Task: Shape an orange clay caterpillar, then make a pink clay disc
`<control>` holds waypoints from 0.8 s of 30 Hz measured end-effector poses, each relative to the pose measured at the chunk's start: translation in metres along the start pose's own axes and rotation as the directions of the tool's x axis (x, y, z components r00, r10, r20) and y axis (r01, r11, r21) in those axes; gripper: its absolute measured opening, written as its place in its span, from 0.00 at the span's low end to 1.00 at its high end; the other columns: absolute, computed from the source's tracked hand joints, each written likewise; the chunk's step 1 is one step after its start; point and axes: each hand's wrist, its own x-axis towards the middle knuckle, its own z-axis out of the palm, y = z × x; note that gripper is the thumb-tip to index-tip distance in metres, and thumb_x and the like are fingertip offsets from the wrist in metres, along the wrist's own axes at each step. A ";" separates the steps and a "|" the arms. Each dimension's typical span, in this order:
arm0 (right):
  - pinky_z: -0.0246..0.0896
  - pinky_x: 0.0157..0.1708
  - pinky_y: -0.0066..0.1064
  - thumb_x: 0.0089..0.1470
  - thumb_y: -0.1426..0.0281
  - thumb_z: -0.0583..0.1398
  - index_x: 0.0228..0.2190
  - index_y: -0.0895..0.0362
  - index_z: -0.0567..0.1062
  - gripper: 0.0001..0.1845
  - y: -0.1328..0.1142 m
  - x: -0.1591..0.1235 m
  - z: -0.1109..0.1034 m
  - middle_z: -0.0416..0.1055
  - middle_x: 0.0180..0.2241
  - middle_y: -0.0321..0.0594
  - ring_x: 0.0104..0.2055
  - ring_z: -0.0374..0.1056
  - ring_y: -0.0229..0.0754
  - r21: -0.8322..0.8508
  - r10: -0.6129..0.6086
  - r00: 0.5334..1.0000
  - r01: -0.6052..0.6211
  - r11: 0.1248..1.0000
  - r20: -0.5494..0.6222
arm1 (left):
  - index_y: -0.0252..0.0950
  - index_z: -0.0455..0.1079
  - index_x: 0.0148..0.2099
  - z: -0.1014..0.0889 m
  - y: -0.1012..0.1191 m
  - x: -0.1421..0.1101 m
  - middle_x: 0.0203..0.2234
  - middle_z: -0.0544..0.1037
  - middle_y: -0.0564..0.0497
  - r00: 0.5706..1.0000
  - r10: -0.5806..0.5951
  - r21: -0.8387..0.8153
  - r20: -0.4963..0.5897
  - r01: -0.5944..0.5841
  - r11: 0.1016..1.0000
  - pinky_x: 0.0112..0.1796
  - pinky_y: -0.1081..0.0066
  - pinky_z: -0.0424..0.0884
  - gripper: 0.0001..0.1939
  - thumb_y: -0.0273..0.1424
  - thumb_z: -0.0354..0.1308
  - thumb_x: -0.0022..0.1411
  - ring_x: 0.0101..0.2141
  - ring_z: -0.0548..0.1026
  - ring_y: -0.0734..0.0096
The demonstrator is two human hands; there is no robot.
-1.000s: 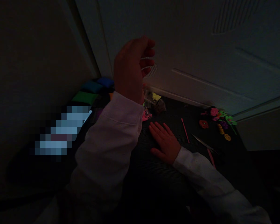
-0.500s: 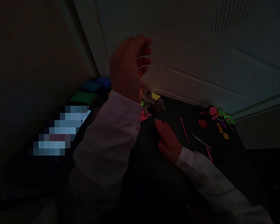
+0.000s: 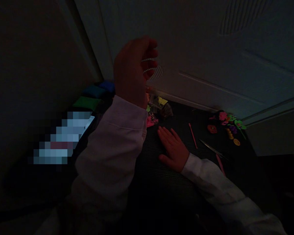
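Note:
My left hand (image 3: 131,67) is raised in front of the pale panel, fingers loosely bent with gaps between them and nothing visible in them. Its palm is turned partly away from me. On the dark table (image 3: 159,182), my right hand (image 3: 172,147) lies palm down with fingers stretched and the thumb out to the side. Just right of it is a thin pink stick tool (image 3: 193,135). Scissors (image 3: 212,147) lie farther right, partly lost in the dark. Beyond the right fingertips is a pink piece in clear wrapping (image 3: 152,120).
A lit screen (image 3: 63,140), blurred out, glows at left. Behind it sit green (image 3: 87,102) and blue (image 3: 107,86) packs. Colourful flower-like pieces (image 3: 235,122) and an orange-red piece (image 3: 212,129) lie at the table's right. A pale panel (image 3: 198,52) rises behind; the scene is very dim.
My right hand has turned flatter, its fingers spread and thumb moved out to the left. The left hand stays raised, almost unmoved.

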 end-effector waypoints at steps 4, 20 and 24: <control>0.26 0.58 0.47 0.49 0.46 0.41 0.57 0.59 0.42 0.42 -0.003 0.003 -0.001 0.37 0.60 0.40 0.62 0.34 0.46 -0.015 -0.012 0.999 0.013 1.000 0.050 | 0.29 0.68 0.32 0.000 -0.002 0.000 0.25 0.69 0.52 1.000 0.022 -0.002 0.010 -0.022 1.000 0.25 0.76 0.60 0.11 0.32 0.51 0.51 0.23 0.68 0.80; 0.26 0.58 0.48 0.49 0.47 0.43 0.57 0.59 0.46 0.40 -0.006 0.004 -0.003 0.43 0.59 0.41 0.61 0.38 0.47 -0.003 -0.029 0.998 0.029 1.000 0.058 | 0.30 0.67 0.32 -0.001 -0.003 0.000 0.25 0.69 0.52 1.000 0.026 0.006 0.017 -0.026 1.000 0.25 0.76 0.60 0.10 0.32 0.50 0.52 0.24 0.68 0.79; 0.27 0.58 0.48 0.49 0.47 0.44 0.57 0.60 0.44 0.41 -0.005 0.002 -0.004 0.41 0.59 0.42 0.61 0.37 0.47 -0.006 -0.018 1.000 0.018 1.000 0.010 | 0.30 0.67 0.33 -0.002 -0.004 0.000 0.26 0.69 0.52 0.999 0.035 0.008 0.034 -0.036 0.999 0.25 0.77 0.60 0.11 0.33 0.51 0.52 0.24 0.68 0.80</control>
